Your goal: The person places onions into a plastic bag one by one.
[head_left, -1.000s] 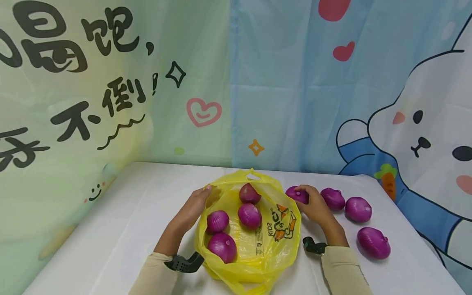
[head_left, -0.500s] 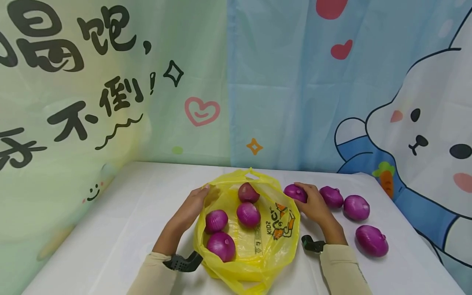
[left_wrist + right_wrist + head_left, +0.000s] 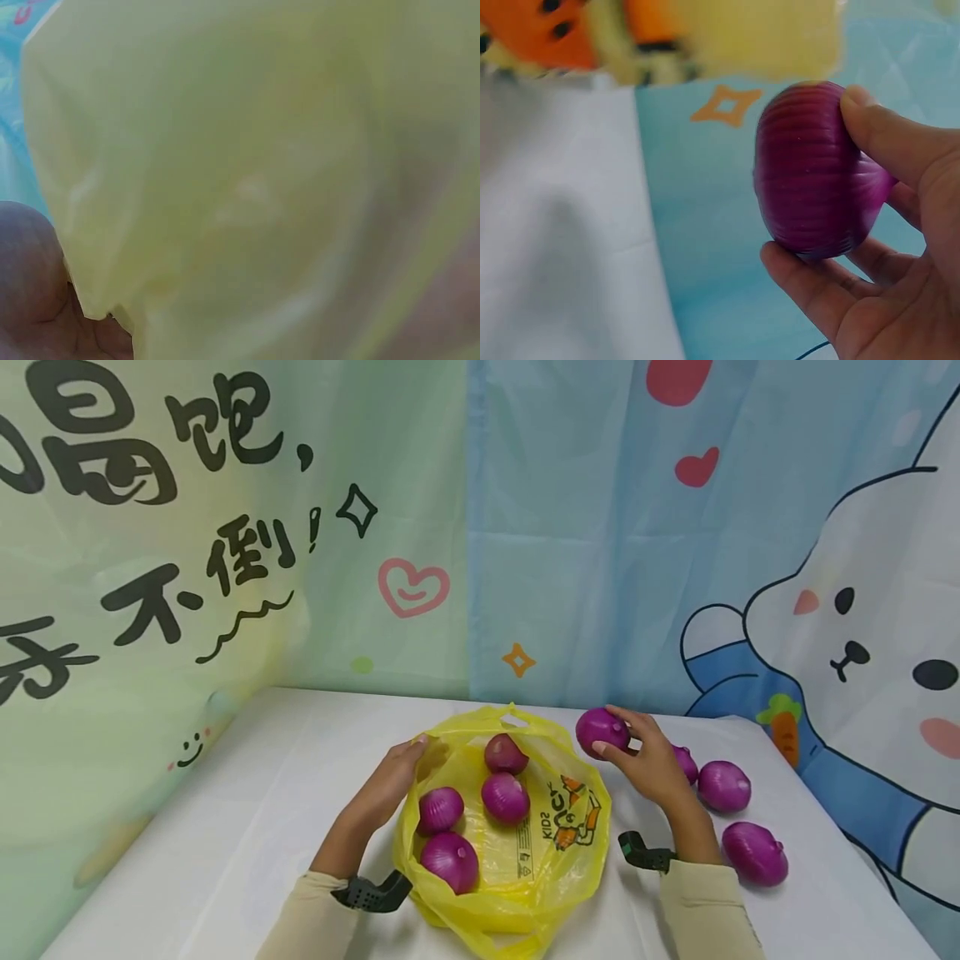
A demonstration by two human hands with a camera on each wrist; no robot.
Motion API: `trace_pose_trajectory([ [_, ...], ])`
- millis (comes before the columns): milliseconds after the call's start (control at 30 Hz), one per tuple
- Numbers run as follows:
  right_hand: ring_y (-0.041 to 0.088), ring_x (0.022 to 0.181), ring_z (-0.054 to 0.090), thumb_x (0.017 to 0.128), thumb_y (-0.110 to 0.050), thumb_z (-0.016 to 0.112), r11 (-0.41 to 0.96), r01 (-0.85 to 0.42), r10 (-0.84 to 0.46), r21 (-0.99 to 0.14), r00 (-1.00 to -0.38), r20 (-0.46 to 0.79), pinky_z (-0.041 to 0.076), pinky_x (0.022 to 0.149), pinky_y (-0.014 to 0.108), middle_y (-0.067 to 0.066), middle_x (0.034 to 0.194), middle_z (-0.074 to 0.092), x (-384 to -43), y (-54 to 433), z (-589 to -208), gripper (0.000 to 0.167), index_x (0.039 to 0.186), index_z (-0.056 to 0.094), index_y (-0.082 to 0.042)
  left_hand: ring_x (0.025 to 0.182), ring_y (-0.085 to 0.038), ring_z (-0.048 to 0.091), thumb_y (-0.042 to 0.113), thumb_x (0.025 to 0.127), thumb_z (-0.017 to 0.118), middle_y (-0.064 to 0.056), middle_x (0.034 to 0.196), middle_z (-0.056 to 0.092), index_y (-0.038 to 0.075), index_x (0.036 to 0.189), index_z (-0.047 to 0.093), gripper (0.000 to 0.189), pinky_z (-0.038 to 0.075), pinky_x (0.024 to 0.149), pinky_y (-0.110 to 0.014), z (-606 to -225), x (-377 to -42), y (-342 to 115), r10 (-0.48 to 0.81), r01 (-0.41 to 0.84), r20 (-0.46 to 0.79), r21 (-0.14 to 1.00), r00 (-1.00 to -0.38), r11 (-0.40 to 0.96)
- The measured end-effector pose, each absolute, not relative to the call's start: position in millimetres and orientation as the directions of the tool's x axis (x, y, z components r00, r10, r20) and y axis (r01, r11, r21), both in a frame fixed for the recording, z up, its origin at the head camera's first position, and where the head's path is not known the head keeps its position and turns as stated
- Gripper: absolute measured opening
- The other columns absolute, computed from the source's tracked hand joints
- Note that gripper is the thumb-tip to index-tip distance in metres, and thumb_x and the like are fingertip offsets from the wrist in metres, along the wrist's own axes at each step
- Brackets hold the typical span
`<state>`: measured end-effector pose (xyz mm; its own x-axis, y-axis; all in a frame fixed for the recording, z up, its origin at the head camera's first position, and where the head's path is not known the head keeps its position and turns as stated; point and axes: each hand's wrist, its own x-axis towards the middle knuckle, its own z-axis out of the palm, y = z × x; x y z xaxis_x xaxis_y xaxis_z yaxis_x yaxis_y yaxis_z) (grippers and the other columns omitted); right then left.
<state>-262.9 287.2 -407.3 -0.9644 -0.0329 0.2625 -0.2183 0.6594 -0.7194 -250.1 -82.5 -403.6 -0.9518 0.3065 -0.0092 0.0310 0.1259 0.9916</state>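
Note:
A yellow plastic bag (image 3: 558, 885) sits wide-mouthed on the table with several red onions (image 3: 506, 799) inside. At its left rim my left hand (image 3: 386, 785) holds the plastic, its fingers partly hidden by the bag. That same bag film (image 3: 225, 150) fills most of the left wrist view, a bit of the hand (image 3: 30, 285) showing at lower left. My right hand (image 3: 651, 767) pinches another red onion (image 3: 600, 732) between thumb and fingers, raised beyond the bag's right rim. From the right wrist view, the onion (image 3: 806, 172) shows its rounded side, with fingertips at both ends.
Three more red onions stand right of the bag: one partly behind my right hand (image 3: 686, 764), one beside it (image 3: 724, 787), one nearer (image 3: 754, 854). The white table (image 3: 247, 827) ends at a printed cloth backdrop (image 3: 555, 568).
My right hand has lifted the red onion off the table, rising and turning slightly. The left hand and the bag have stayed in place.

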Motion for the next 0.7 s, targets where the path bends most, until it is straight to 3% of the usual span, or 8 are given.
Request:
trace_pose_trajectory([
  [400, 0.042, 0.124, 0.044, 0.091, -0.024, 0.071, 0.558, -0.362, -0.083, -0.746, -0.919, 0.384, 0.047, 0.09, 0.05, 0.021, 0.143, 0.036, -241.2, 274.2, -369.3, 0.065, 0.147, 0.041, -0.011, 0.129, -0.032, 0.045, 0.035, 0.107, 0.028, -0.016, 0.135, 0.052, -0.002, 0.139, 0.046, 0.052, 0.028, 0.11, -0.049, -406.2, -251.8, -82.3, 0.314, 0.03, -0.013, 0.991, -0.949, 0.133],
  [633, 0.039, 0.126, 0.045, 0.09, -0.006, 0.07, 0.388, -0.51, -0.174, -0.768, -0.859, 0.482, 0.048, 0.086, 0.021, 0.016, 0.142, 0.038, -232.6, 252.2, -359.0, 0.059, 0.144, 0.045, -0.007, 0.129, -0.032, 0.045, 0.035, 0.107, 0.028, -0.016, 0.134, 0.053, -0.002, 0.138, 0.047, 0.052, 0.027, 0.111, -0.049, -406.4, -251.3, -82.1, 0.31, 0.029, -0.014, 0.991, -0.951, 0.131],
  [700, 0.037, 0.126, 0.045, 0.09, -0.003, 0.068, 0.336, -0.539, -0.201, -0.773, -0.842, 0.5, 0.048, 0.087, 0.018, 0.014, 0.141, 0.038, -231.2, 247.0, -357.4, 0.058, 0.143, 0.045, -0.006, 0.13, -0.033, 0.044, 0.036, 0.107, 0.027, -0.016, 0.135, 0.052, -0.002, 0.138, 0.047, 0.053, 0.027, 0.111, -0.05, -406.1, -251.4, -82.2, 0.313, 0.033, -0.01, 0.991, -0.95, 0.133],
])
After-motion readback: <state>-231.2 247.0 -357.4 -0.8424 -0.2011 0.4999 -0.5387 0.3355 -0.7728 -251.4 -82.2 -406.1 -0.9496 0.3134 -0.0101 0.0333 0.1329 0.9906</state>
